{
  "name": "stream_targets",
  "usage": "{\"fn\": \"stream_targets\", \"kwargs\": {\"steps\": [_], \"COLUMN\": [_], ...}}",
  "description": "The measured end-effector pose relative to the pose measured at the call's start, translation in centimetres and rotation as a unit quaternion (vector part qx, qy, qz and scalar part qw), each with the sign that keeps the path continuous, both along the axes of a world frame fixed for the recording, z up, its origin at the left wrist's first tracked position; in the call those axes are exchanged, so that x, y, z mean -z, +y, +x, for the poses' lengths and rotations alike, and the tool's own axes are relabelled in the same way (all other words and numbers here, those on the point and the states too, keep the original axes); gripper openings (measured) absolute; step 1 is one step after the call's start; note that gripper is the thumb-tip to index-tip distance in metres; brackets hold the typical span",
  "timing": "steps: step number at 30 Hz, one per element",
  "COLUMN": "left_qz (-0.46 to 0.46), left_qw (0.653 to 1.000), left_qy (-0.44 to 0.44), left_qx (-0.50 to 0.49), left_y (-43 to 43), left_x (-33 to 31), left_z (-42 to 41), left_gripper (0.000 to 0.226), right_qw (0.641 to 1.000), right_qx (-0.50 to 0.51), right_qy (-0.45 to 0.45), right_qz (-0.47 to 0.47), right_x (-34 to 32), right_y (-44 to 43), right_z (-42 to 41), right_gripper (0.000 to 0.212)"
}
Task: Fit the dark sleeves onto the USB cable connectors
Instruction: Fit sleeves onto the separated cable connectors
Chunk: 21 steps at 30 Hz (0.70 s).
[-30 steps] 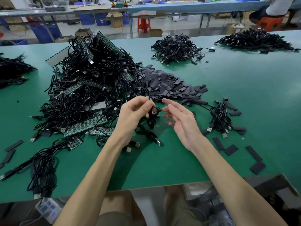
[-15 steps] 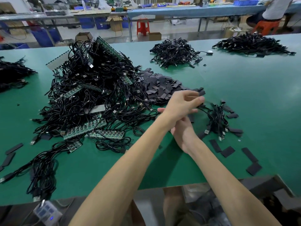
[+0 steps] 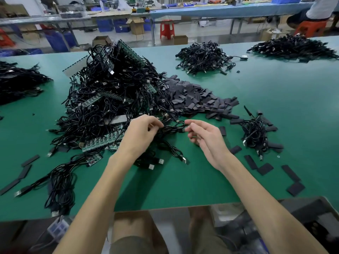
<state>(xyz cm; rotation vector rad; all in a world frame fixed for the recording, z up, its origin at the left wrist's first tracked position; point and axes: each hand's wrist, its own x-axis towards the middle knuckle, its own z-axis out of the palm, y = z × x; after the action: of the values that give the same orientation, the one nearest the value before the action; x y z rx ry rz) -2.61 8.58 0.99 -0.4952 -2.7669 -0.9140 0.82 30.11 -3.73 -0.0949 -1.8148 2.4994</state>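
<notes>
Nearest: dark sleeves (image 3: 264, 169) lie flat and loose on the green table (image 3: 183, 189), right of the arms. Metal plugs (image 3: 161, 161) lie just below the hands. Fingers of the left hand (image 3: 140, 134) are curled, pinching a black cable (image 3: 172, 127). The right hand (image 3: 207, 138) pinches its other end between thumb and forefinger, the rest loosely bent. Beyond: sleeve pile (image 3: 192, 99), cable heap (image 3: 110, 99).
</notes>
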Motion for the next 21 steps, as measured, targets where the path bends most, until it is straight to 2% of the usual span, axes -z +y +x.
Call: {"fn": "stream_targets", "kwargs": {"steps": [2, 4, 8, 10, 11, 14, 18, 21], "left_qz": [-0.007, -0.026, -0.057, -0.027, -0.006, 0.041, 0.067, 0.062], "left_qw": [1.000, 1.000, 0.998, 0.999, 1.000, 0.999, 0.995, 0.996], "left_qy": [0.014, 0.004, -0.034, -0.015, -0.006, 0.020, 0.065, 0.059], "left_qx": [-0.007, -0.008, 0.023, 0.023, 0.020, 0.005, -0.021, -0.005], "left_y": [-1.2, -2.1, -2.4, -2.3, -2.3, -2.5, -3.1, -3.3], "left_x": [0.3, 0.7, 2.2, 2.8, 3.0, 3.3, 3.7, 4.0], "left_z": [0.3, 0.4, 0.7, 0.9, 1.1, 1.3, 1.5, 1.5], "left_gripper": [0.017, 0.013, 0.022, 0.018, 0.016, 0.019, 0.022, 0.017], "right_qw": [0.997, 0.979, 0.907, 0.877, 0.876, 0.903, 0.931, 0.942], "right_qx": [-0.005, -0.025, -0.102, -0.118, -0.112, -0.060, 0.039, 0.140], "right_qy": [0.021, 0.048, 0.080, 0.087, 0.090, 0.091, 0.092, 0.068], "right_qz": [0.071, 0.195, 0.401, 0.457, 0.460, 0.416, 0.351, 0.299], "right_x": [0.1, 0.2, 0.5, 0.7, 0.7, 0.6, 0.4, 0.3], "right_y": [-0.3, -0.9, -1.9, -2.2, -2.1, -2.0, -1.8, -1.2], "right_z": [0.2, 0.4, 0.6, 0.6, 0.6, 0.7, 0.7, 0.5], "right_gripper": [0.015, 0.021, 0.047, 0.046, 0.041, 0.030, 0.037, 0.036]}}
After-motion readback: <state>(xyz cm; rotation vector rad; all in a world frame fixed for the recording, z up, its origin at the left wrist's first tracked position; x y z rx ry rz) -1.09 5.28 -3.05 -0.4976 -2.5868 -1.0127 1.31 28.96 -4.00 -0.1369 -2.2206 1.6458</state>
